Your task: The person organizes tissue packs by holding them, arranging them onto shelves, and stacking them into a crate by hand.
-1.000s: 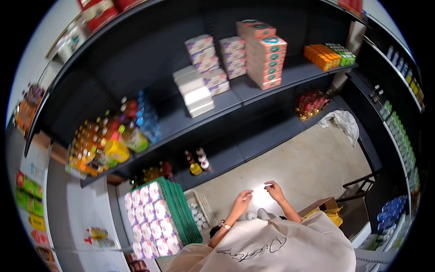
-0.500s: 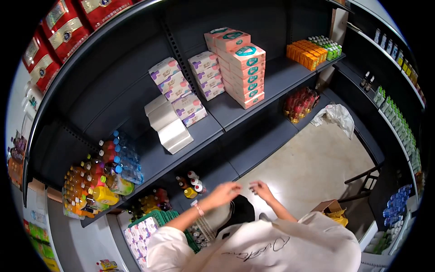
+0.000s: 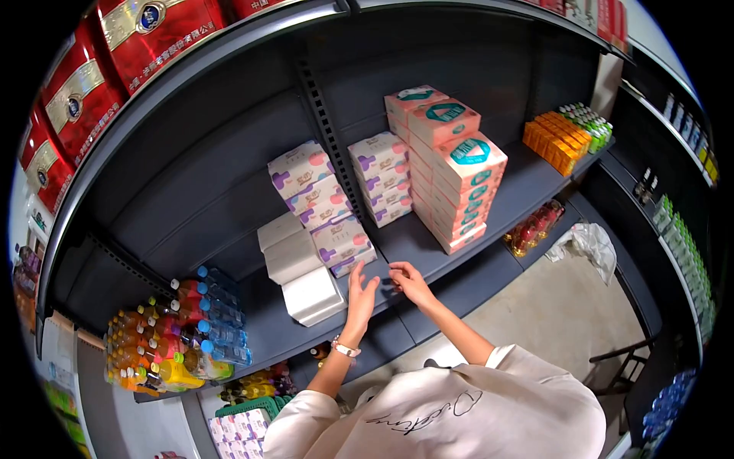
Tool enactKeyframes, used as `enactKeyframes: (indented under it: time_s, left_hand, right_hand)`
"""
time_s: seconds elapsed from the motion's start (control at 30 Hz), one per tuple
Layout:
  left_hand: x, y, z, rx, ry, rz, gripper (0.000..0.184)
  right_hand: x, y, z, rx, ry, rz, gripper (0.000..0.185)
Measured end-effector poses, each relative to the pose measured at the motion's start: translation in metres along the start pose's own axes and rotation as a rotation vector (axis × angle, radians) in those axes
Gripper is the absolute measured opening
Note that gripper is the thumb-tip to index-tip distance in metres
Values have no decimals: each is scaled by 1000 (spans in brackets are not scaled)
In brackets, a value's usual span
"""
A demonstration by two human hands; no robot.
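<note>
My left hand (image 3: pixel 363 300) is at the shelf's front edge with thumb and fingers apart, holding nothing. It is just right of a white pack (image 3: pixel 314 294), whose face carries no visible print; whether they touch I cannot tell. Beside it, my right hand (image 3: pixel 411 284) has loosely bent fingers, with nothing visible in them. Behind the hands, white-and-purple tissue packs (image 3: pixel 344 243) are stacked in steps. Another stack of the same tissue packs (image 3: pixel 380 164) stands past the slotted upright. To its right rises a taller stack of pink tissue packs (image 3: pixel 466 164).
Bottled drinks (image 3: pixel 172 344) crowd the shelf's left end. Orange boxes (image 3: pixel 556 141) stand at its right end. Below are a green crate (image 3: pixel 260 407) with more tissue packs, red bottles (image 3: pixel 535 227) and a white plastic bag (image 3: pixel 585 246). Red packages (image 3: pixel 115 61) line the upper shelf.
Both hands have risen from in front of the lower shelf to the tissue shelf's edge. The left hand's fingers have spread. My view has moved closer to the shelf.
</note>
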State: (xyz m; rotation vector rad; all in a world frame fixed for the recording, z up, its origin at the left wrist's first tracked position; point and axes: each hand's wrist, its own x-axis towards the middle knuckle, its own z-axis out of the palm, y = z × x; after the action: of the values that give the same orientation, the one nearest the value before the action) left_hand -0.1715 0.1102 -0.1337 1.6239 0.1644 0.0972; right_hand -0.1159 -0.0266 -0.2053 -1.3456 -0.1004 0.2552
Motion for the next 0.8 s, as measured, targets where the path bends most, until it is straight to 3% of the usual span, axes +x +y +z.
enactKeyframes:
  time_s: [0.1,0.2,0.3,0.5,0.53,0.67,0.77,0.8]
  left_hand:
    - [23,-14,-1,68,171,161,54]
    - [39,-15,-4,141,300,161,56]
    - [52,-20,-2,65,355,83,59]
    - [66,-31,9,-74,426,28,62]
    - [70,-39,12,-62,461,41,62]
    - [81,-70,24,-113,565,101,62]
    - [85,-70,34,-144,617,134,63]
    - [84,-67,37,-142,634,132,63]
  right_hand:
    - [33,-11,14,5,-15,60,42]
    - [62,-21,25,10,-37,157,56]
    - [79,-39,35,63,-38,200,49]
    - [118,-43,31,295,-321,300,37]
    - [122,-49,34,300,-245,347,40]
    - [135,-57,32,290,-318,420,48]
    - [140,-60,34,297,-326,467,23]
    - [142,-68,31,277,-362,575,23]
